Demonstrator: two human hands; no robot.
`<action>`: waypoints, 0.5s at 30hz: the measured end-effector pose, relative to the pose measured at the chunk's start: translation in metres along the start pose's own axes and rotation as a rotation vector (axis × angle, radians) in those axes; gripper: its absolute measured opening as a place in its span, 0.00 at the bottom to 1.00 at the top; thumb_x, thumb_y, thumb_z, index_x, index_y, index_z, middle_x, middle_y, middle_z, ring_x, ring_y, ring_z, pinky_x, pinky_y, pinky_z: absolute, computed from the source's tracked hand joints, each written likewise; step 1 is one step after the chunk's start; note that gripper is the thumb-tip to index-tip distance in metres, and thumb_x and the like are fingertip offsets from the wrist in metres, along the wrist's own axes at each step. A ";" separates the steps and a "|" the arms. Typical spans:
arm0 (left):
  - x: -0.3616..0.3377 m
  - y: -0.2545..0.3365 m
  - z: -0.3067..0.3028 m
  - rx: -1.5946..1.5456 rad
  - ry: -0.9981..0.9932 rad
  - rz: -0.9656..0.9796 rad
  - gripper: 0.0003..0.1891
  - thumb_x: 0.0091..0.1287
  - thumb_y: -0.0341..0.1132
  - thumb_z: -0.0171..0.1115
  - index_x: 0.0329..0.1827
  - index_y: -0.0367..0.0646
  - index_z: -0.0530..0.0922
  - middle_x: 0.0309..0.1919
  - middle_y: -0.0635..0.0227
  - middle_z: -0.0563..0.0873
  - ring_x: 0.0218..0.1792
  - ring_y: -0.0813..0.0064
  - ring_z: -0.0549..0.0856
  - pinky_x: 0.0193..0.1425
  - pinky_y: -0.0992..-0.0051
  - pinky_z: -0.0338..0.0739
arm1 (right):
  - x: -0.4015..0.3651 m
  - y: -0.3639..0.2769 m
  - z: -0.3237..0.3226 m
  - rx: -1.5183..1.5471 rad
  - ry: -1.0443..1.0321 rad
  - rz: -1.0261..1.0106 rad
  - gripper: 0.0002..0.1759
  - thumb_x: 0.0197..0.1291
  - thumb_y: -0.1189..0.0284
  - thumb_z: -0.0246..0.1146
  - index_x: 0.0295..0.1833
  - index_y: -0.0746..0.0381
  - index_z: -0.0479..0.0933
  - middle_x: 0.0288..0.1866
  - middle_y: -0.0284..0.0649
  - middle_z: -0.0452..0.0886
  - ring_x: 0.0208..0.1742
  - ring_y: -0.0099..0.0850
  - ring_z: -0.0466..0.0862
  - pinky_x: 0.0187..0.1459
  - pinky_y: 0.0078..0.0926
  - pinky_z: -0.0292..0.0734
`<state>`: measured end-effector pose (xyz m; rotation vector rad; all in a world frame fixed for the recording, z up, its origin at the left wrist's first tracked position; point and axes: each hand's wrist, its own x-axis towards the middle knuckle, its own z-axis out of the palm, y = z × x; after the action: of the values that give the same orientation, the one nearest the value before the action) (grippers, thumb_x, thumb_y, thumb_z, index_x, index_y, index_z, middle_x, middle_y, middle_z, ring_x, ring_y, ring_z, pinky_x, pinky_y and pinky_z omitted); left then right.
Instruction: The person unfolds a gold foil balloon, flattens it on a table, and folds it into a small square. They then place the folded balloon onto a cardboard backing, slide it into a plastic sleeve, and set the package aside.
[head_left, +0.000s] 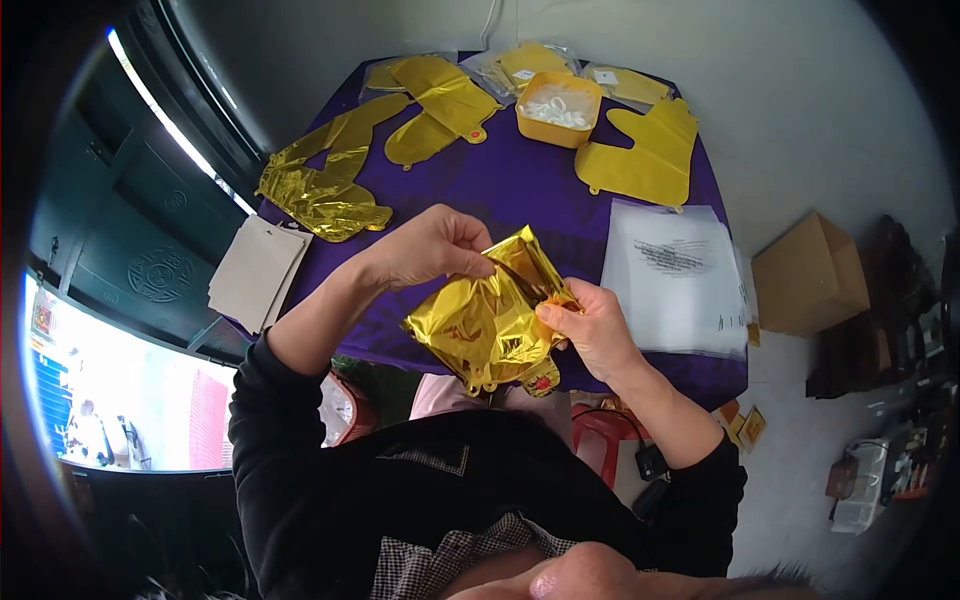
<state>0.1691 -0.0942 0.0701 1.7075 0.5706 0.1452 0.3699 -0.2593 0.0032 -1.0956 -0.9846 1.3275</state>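
Note:
A shiny gold foil balloon point(480, 325), flat and crumpled, is held over the near edge of the purple-covered table. My left hand point(430, 247) pinches its upper part between thumb and fingers. On the other side, my right hand point(590, 325) grips the foil, thumb on top. Small tabs and a red spot show along the balloon's lower edge. Further back lie more flat gold foil balloons: a crinkled one point(325, 175) at the left, a smooth one point(440, 108) beside it, and another point(645, 155) at the right.
A yellow tub point(555, 135) of white loops stands at the back, near packaged gold foils point(625, 85). Clear plastic bags point(675, 280) lie at the right on the purple tablecloth point(520, 190). Grey cards point(258, 272) sit at the left edge. A cardboard box point(808, 275) stands beyond the table.

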 end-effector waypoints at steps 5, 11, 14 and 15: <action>-0.011 -0.010 -0.021 -0.261 -0.074 -0.103 0.21 0.58 0.42 0.78 0.45 0.34 0.82 0.31 0.72 0.85 0.32 0.85 0.80 0.35 0.83 0.72 | 0.006 0.006 -0.007 0.084 0.096 -0.112 0.09 0.65 0.71 0.67 0.47 0.64 0.80 0.34 0.30 0.81 0.30 0.16 0.76 0.30 0.16 0.72; -0.021 -0.009 -0.019 -0.037 -0.099 -0.110 0.17 0.67 0.41 0.69 0.49 0.35 0.81 0.38 0.68 0.87 0.41 0.78 0.86 0.50 0.76 0.81 | 0.010 0.007 -0.009 0.109 0.118 -0.091 0.08 0.66 0.71 0.67 0.46 0.62 0.80 0.33 0.30 0.81 0.28 0.16 0.76 0.28 0.15 0.72; -0.018 -0.034 -0.016 -0.506 0.209 0.141 0.18 0.74 0.46 0.59 0.48 0.36 0.81 0.38 0.64 0.87 0.41 0.76 0.85 0.42 0.71 0.80 | 0.013 0.006 -0.005 0.171 0.175 -0.132 0.08 0.66 0.70 0.67 0.46 0.62 0.79 0.33 0.30 0.81 0.28 0.17 0.77 0.28 0.15 0.72; -0.017 -0.034 -0.011 -0.809 0.165 0.238 0.22 0.77 0.50 0.53 0.48 0.37 0.81 0.40 0.64 0.87 0.42 0.74 0.85 0.42 0.71 0.80 | 0.014 0.006 -0.004 0.228 0.212 -0.166 0.08 0.66 0.70 0.67 0.47 0.62 0.79 0.33 0.30 0.81 0.28 0.17 0.77 0.28 0.16 0.72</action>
<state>0.1401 -0.0883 0.0436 0.9677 0.3496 0.6065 0.3725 -0.2459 -0.0044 -0.9372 -0.7316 1.1327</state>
